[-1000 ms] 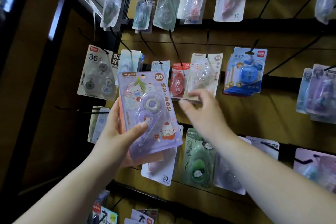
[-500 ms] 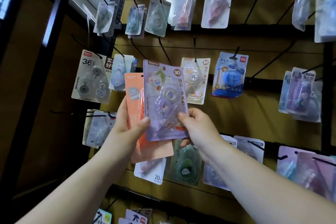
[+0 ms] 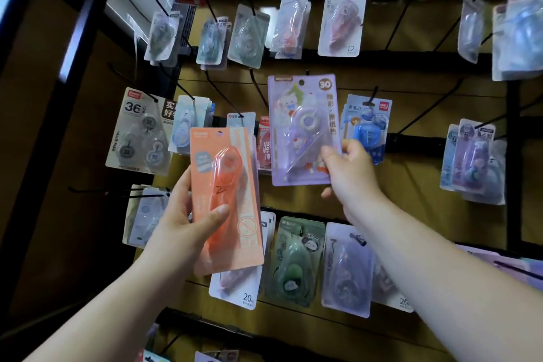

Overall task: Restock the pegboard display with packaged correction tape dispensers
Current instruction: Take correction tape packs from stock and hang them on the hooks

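**Purple pack now split off and heading for its hook**

So the big change: a moment ago both packs were stacked together in front of the person, and now they're separated. The right hand (image 3: 351,175) is gripping the purple pack (image 3: 304,129) by its lower right corner, thumb on the front, and is lifting it up and away from the left grip, toward the middle row of the pegboard (image 3: 411,79). The pack's hang hole is sitting right near the tip of a black hook (image 3: 307,72) poking out just above it, but I can't tell if it's threaded on yet. Looks like not quite.

The left hand (image 3: 188,220) is clenching the orange pack (image 3: 226,200), thumb across the lower front, fingers behind, keeping it low and to the left of the right grip, in front of the hanging stock.

What this means, as I'm reading it: one pack is going up now, the orange one is waiting its turn. The next bit is lining that small hole up with the hook tip, which is looking fiddly one-handed, since holding it by the bottom corner is letting the top wobble. The blue pack (image 3: 367,126) just right of the grip is hanging close, so there's some chance of bumping it.
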`<state>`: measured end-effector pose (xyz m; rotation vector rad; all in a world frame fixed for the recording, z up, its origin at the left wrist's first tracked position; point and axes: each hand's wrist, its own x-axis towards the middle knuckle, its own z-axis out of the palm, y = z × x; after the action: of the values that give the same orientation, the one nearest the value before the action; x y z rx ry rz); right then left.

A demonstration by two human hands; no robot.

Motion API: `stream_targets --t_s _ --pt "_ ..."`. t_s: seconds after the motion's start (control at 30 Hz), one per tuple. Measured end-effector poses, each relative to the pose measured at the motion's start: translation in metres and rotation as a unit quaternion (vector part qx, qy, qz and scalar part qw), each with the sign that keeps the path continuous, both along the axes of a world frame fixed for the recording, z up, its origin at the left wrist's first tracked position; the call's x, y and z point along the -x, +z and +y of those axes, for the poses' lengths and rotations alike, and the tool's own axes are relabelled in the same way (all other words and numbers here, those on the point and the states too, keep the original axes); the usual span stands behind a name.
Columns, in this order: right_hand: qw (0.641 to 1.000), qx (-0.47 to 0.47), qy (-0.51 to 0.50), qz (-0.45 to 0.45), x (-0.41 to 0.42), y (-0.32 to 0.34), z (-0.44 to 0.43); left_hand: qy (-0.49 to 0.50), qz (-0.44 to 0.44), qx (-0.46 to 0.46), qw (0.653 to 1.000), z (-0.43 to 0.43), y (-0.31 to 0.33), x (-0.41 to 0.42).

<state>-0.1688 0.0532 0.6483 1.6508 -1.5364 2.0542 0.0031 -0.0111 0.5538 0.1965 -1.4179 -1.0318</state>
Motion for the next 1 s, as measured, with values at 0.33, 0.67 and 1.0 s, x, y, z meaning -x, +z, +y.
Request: stream_targets --t_s 0.33,0.67,1.0 --pt "0.998 0.027 -0.062 -0.008 0.002 0.044 -0.010 0.014 -0.012 -0.021 1.000 0.001 -0.002 -0.004" --pt "0.997 0.010 -0.061 -0.037 0.010 0.041 -0.020 0.026 0.000 -0.041 0.999 -0.002 -0.003 -0.012" --pt "0.990 -0.054 -0.127 -0.020 0.028 0.042 -0.043 0.026 0.000 -0.045 0.999 -0.006 -0.005 -0.013"
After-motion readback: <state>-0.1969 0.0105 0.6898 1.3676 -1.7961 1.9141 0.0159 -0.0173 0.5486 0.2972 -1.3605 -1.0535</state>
